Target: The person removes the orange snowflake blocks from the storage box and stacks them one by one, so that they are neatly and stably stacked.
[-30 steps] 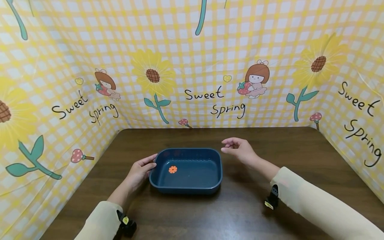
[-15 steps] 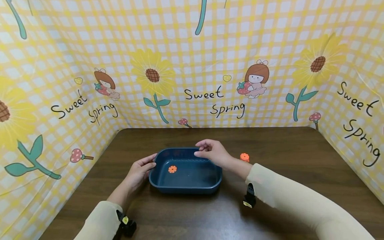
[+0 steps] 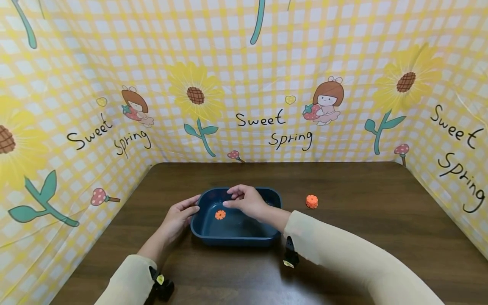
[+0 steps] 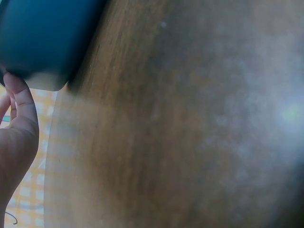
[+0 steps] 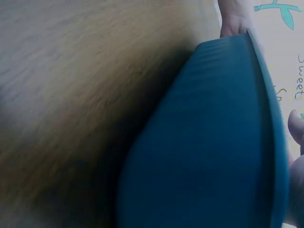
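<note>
A dark blue rectangular basin (image 3: 236,241) stands on the table. My left hand (image 3: 177,220) holds its left end, thumb over the rim and the other fingers along the outer wall; the left wrist view shows the thumb at the basin's corner. One orange notched plastic disc (image 3: 220,215) lies on the basin's floor, toward the left. My right hand (image 3: 248,203) hovers over the basin's middle, fingers loosely bent and thumb apart from them. Nothing shows between them. The right wrist view catches its thumb (image 5: 296,126) above the rim.
A small stack of similar orange discs (image 3: 311,201) stands on the brown wooden table (image 3: 362,190), right of the basin. Yellow checked cloth (image 3: 244,84) printed with sunflowers hangs behind the table and along both sides.
My right hand has moved left from beside the basin to over its middle. The orange stack, hidden before behind that hand, now shows. The left hand and basin stay put.
</note>
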The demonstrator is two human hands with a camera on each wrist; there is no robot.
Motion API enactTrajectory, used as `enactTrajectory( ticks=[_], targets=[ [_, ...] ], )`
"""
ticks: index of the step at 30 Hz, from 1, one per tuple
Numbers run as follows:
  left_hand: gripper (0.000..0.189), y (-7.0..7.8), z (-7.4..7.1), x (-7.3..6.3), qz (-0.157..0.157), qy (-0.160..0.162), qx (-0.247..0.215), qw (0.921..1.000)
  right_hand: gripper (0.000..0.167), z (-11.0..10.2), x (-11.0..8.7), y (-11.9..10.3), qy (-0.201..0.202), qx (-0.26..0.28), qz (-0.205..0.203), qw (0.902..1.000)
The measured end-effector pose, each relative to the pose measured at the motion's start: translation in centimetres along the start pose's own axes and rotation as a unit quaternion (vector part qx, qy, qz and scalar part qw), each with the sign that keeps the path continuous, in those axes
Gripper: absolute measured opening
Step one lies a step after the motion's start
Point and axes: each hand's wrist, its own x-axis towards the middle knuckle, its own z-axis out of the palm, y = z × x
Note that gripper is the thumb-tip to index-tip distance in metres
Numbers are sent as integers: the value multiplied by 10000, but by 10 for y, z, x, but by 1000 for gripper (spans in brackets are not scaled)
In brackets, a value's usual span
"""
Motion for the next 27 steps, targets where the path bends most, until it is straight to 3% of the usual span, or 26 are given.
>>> enactTrajectory(
  ticks=[14, 23, 27],
  targets=[
    [51, 0, -1, -3, 60, -13, -37, 10000, 33, 32, 20, 4, 49, -397, 332, 9986],
    [50, 0, -1, -2, 46, -41, 11, 10000, 35, 36, 23, 15, 12, -577, 487, 9971],
    [50, 0, -1, -1, 126, -88, -25, 9999, 36, 36, 25, 18, -193, -786, 519, 9954]
  ],
)
